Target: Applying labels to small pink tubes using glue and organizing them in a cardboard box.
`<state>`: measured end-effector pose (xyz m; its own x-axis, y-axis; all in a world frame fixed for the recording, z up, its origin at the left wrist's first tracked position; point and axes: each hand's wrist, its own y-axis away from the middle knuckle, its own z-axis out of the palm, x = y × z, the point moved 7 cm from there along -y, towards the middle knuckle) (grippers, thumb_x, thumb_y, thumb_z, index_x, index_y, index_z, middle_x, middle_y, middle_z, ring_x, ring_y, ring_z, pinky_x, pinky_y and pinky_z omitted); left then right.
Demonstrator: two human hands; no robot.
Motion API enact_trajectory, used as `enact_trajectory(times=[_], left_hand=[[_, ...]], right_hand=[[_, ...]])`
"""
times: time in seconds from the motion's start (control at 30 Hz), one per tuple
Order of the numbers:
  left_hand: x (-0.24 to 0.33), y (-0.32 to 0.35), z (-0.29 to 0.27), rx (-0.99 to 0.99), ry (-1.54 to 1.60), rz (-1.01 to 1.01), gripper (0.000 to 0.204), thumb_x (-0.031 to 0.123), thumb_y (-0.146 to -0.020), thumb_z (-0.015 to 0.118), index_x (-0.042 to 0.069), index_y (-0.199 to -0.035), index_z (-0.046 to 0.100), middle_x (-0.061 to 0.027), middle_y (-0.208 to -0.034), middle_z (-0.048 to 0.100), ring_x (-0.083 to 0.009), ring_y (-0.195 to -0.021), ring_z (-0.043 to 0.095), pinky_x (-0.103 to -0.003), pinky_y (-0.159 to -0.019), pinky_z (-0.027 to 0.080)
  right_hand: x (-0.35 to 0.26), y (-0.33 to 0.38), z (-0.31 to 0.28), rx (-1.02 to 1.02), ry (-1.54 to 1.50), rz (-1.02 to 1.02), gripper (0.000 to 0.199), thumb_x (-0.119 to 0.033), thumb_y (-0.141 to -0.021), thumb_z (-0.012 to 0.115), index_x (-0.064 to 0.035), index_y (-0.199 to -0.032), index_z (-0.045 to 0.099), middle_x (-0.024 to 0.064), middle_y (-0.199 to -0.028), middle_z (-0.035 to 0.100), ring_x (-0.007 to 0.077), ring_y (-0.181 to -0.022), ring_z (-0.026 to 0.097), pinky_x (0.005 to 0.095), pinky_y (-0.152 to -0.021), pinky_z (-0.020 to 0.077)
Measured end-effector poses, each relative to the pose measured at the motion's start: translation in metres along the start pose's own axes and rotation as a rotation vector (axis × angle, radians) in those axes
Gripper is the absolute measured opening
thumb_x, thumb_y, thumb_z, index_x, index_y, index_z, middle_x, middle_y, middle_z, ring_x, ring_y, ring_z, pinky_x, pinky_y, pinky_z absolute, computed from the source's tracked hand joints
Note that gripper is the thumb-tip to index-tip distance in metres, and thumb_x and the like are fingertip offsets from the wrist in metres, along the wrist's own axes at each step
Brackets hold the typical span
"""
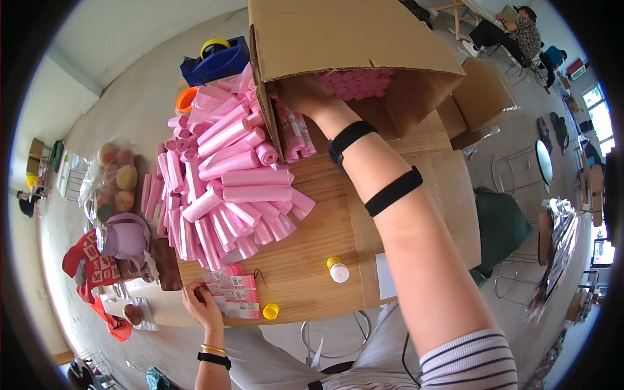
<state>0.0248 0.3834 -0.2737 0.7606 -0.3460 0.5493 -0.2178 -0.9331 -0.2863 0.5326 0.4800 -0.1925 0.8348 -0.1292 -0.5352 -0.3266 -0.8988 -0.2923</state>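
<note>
Wooden table (pixel 305 273); tipped cardboard box (pixel 351 39) of pink rolls (pixel 357 83), right hand (pixel 300 91) inside, fingers hidden; left hand (pixel 200 304) flat on labels (pixel 235 296).

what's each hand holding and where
Right hand grips the tipped cardboard box by its open front edge. Left hand rests flat on pink label sheets, gripping nothing.

Grey floor (pixel 130 97); bright windows (pixel 601 110)
</note>
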Motion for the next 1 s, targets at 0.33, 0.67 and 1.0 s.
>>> enact_trajectory(times=[0.33, 0.67, 1.0], left_hand=[[-0.002, 0.004, 0.0, -0.015, 0.024, -0.055, 0.002, 0.003, -0.085, 0.051, 0.003, -0.087, 0.052, -0.0102, -0.083, 0.053, -0.0295, -0.082, 0.053, -0.041, -0.076, 0.041], [0.001, 0.001, 0.0, 0.011, 0.005, 0.003, 0.003, 0.003, -0.084, 0.051, 0.003, -0.087, 0.051, -0.0107, -0.083, 0.053, -0.0298, -0.082, 0.053, -0.041, -0.076, 0.041], [-0.001, 0.003, -0.004, 0.0, -0.006, 0.017, 0.003, 0.0, -0.085, 0.05, 0.001, -0.088, 0.051, -0.0109, -0.081, 0.053, -0.0269, -0.079, 0.053, -0.037, -0.074, 0.043]], right_hand=[[0.03, 0.034, -0.061, 0.228, -0.057, 0.056, 0.036, -0.034, -0.09, 0.055, -0.0072, -0.112, 0.065, 0.0192, -0.113, 0.065, 0.0329, -0.106, 0.062, 0.0414, -0.092, 0.0487], [0.009, 0.097, 0.033, -0.071, 0.136, 0.324, 0.064, -0.043, -0.08, 0.066, -0.0093, -0.13, 0.044, 0.0191, -0.126, 0.048, 0.0382, -0.117, 0.047, 0.0444, -0.094, 0.0466], [0.06, 0.128, 0.001, 0.271, 0.281, 0.393, 0.037, -0.033, -0.084, 0.063, -0.0014, -0.102, 0.059, 0.0224, -0.102, 0.058, 0.0413, -0.091, 0.06, 0.0501, -0.078, 0.0506]])
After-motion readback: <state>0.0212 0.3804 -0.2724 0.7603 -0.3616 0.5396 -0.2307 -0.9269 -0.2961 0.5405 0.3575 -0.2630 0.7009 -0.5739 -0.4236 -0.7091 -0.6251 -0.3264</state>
